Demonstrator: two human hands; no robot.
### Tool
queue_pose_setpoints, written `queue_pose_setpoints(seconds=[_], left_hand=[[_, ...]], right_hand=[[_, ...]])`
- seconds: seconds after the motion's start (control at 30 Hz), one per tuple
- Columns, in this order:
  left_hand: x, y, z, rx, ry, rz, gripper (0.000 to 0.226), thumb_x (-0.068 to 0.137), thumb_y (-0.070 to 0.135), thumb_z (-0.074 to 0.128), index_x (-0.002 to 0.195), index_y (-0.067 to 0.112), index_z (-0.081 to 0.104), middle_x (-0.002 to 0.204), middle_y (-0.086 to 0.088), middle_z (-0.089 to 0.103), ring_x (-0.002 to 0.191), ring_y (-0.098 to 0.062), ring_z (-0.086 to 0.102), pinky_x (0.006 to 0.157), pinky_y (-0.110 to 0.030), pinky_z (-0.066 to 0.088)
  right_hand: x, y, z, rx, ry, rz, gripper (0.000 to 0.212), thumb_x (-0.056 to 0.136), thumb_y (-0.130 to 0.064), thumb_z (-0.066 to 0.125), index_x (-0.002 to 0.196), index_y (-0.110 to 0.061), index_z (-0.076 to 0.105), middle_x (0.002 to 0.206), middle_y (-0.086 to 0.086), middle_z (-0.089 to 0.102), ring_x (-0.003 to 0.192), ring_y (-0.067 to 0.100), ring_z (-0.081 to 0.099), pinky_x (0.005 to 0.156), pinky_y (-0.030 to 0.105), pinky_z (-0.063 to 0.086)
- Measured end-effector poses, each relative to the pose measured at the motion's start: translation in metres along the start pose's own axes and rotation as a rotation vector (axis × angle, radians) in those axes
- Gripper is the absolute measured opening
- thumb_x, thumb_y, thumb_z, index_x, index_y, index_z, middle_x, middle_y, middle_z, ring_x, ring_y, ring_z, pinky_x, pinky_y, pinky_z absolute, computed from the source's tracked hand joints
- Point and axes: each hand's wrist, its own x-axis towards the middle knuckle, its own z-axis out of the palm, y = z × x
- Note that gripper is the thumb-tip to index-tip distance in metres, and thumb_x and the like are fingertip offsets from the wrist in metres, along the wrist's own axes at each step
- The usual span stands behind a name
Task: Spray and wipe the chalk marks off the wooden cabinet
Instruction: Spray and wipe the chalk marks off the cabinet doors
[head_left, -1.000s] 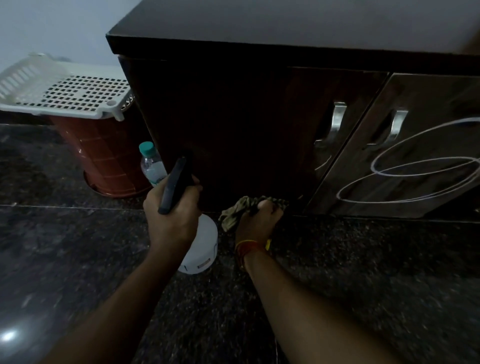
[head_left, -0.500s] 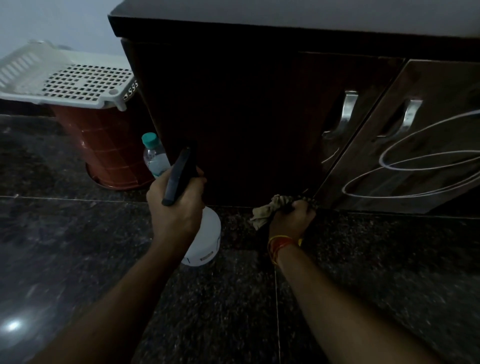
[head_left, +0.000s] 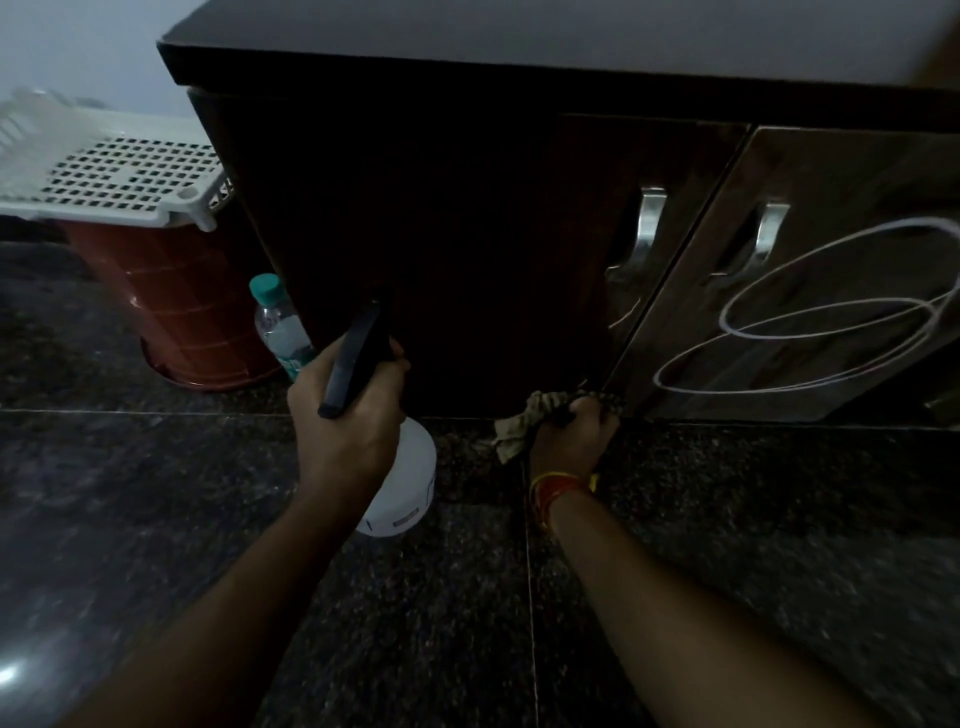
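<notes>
Rightward along the cabinet's foot goes the right hand (head_left: 574, 434) since a second ago, its cloth (head_left: 524, 422) now bunched in curled fingers at the bottom corner of the left door. Above and right of that fist, the wooden cabinet (head_left: 467, 234) carries looping chalk marks (head_left: 826, 322) on its right door. Left of the cloth, the left hand (head_left: 345, 415) grips the spray bottle (head_left: 402, 478), its black head pointing at the dark panel. Dark speckled floor (head_left: 727, 519) lies beneath both forearms.
</notes>
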Motion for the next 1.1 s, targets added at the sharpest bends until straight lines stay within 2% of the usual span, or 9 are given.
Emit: queue_pose_setpoints(seconds=[0.07,0.2,0.33,0.47,0.67,0.77,0.87,0.93,1.1], left_hand=[[-0.002,-0.002,0.0,0.006,-0.002,0.007,0.032,0.077,0.02,0.051,0.079,-0.012,0.056,0.065,-0.036,0.053,0.051,-0.047,0.044,0.041,-0.045,0.034],[-0.002,0.004,0.005,0.007,-0.03,0.04,0.038,0.076,0.026,0.051,0.08,-0.011,0.056,0.064,-0.035,0.053,0.051,-0.046,0.044,0.04,-0.047,0.034],[-0.003,0.014,0.015,-0.005,-0.047,0.076,0.038,0.077,0.027,0.05,0.079,-0.011,0.056,0.064,-0.033,0.054,0.049,-0.045,0.044,0.041,-0.049,0.037],[-0.013,0.027,0.024,0.006,-0.064,0.089,0.031,0.078,0.025,0.05,0.08,-0.004,0.058,0.064,-0.032,0.054,0.05,-0.045,0.044,0.043,-0.049,0.038],[-0.03,0.042,0.041,-0.048,0.002,0.035,0.017,0.082,0.01,0.051,0.079,-0.004,0.06,0.06,-0.031,0.05,0.053,-0.043,0.045,0.044,-0.039,0.036],[-0.034,0.051,0.049,-0.078,0.043,0.019,0.014,0.087,0.002,0.053,0.08,-0.008,0.06,0.059,-0.033,0.048,0.053,-0.043,0.043,0.043,-0.031,0.035],[-0.034,0.062,0.054,-0.098,0.059,0.019,0.012,0.091,-0.007,0.051,0.082,-0.009,0.06,0.061,-0.036,0.048,0.055,-0.045,0.041,0.044,-0.033,0.034],[-0.033,0.07,0.056,-0.089,0.081,0.049,0.012,0.088,-0.001,0.054,0.079,-0.004,0.061,0.06,-0.034,0.049,0.054,-0.045,0.043,0.044,-0.037,0.034],[-0.033,0.085,0.056,-0.102,0.148,0.066,0.013,0.081,0.013,0.05,0.075,0.012,0.062,0.067,-0.031,0.056,0.055,-0.045,0.047,0.043,-0.041,0.035]], right_hand=[[-0.001,0.003,-0.003,0.016,-0.035,-0.011,0.019,0.069,0.012,0.051,0.087,0.01,0.057,0.112,0.032,0.046,0.107,0.042,0.052,0.097,0.03,0.03],[-0.001,-0.017,-0.015,0.055,0.009,-0.132,0.025,0.071,-0.009,0.043,0.083,0.005,0.06,0.108,0.032,0.049,0.102,0.042,0.054,0.096,0.032,0.032],[0.014,-0.05,-0.046,0.07,0.074,-0.302,0.016,0.066,0.005,0.059,0.081,-0.002,0.06,0.101,0.024,0.051,0.098,0.037,0.055,0.092,0.029,0.035],[0.019,-0.081,-0.07,0.061,0.067,-0.45,0.02,0.068,0.003,0.061,0.084,-0.008,0.058,0.104,0.014,0.05,0.103,0.03,0.053,0.095,0.028,0.037],[0.019,-0.082,-0.078,-0.009,0.003,-0.479,0.02,0.069,0.001,0.062,0.087,-0.007,0.059,0.101,0.014,0.051,0.099,0.034,0.054,0.089,0.041,0.046],[0.021,-0.09,-0.085,-0.024,-0.014,-0.491,0.019,0.069,0.003,0.061,0.086,-0.006,0.061,0.101,0.014,0.052,0.096,0.032,0.055,0.086,0.035,0.046],[0.023,-0.106,-0.096,0.007,-0.001,-0.521,0.02,0.073,0.004,0.058,0.089,-0.007,0.061,0.106,0.011,0.053,0.098,0.024,0.054,0.087,0.02,0.038],[0.022,-0.113,-0.103,0.002,-0.003,-0.562,0.025,0.074,0.007,0.054,0.093,-0.006,0.062,0.108,0.01,0.053,0.101,0.023,0.053,0.088,0.02,0.038],[0.023,-0.111,-0.11,-0.024,-0.002,-0.654,0.033,0.074,0.013,0.049,0.098,-0.004,0.063,0.11,0.012,0.056,0.105,0.027,0.055,0.092,0.034,0.046]])
